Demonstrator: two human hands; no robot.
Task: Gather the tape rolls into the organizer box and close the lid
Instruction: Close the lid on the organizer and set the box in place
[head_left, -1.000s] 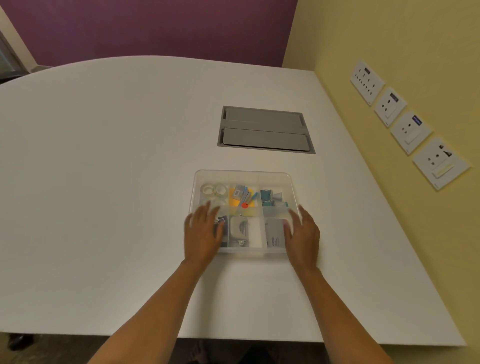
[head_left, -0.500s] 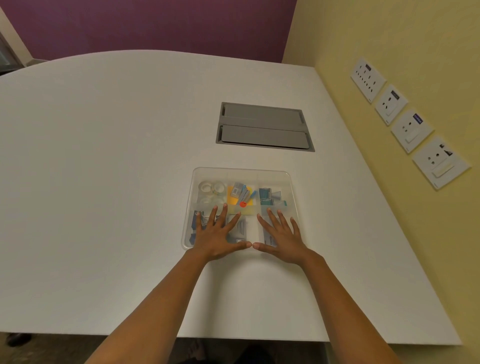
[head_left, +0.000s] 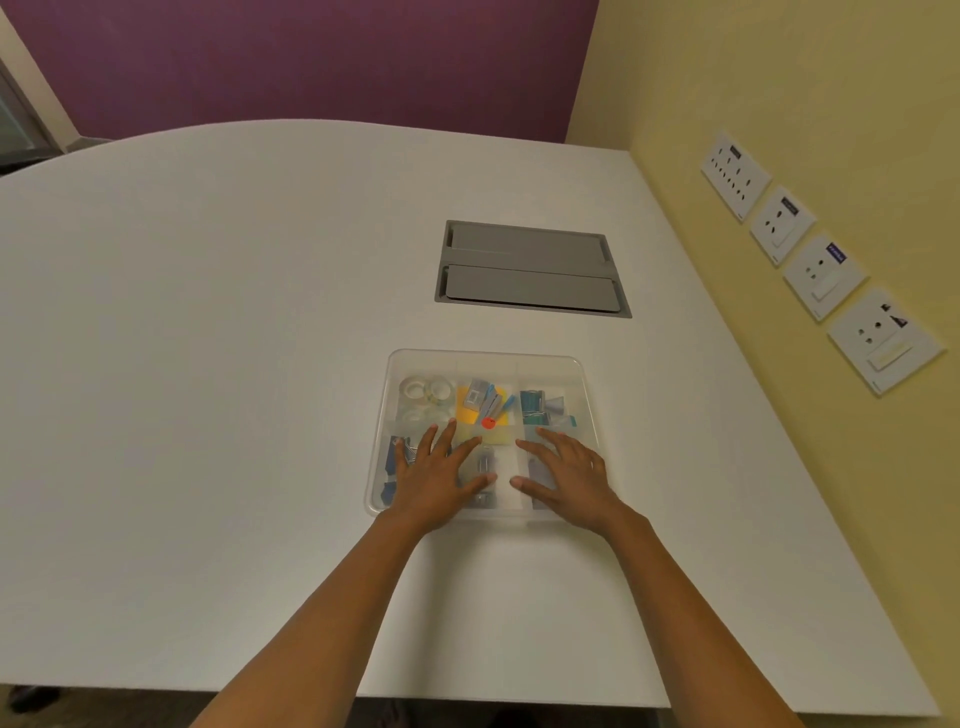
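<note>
Both hands lay flat, fingers spread, gripping nothing: the left hand (head_left: 434, 480) and right hand (head_left: 569, 478) pressed the clear lid (head_left: 483, 364) onto the organizer box (head_left: 375, 499), much as half a second before. Tape rolls (head_left: 426, 389) sat in its far-left compartment, beyond them a grey hatch (head_left: 530, 267) in the white table (head_left: 208, 364).

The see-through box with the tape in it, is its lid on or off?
On. A clear lid covers the organizer box, both hands lie flat on it, and the tape rolls look hazy beneath. Whether it has snapped shut, cannot tell.
</note>
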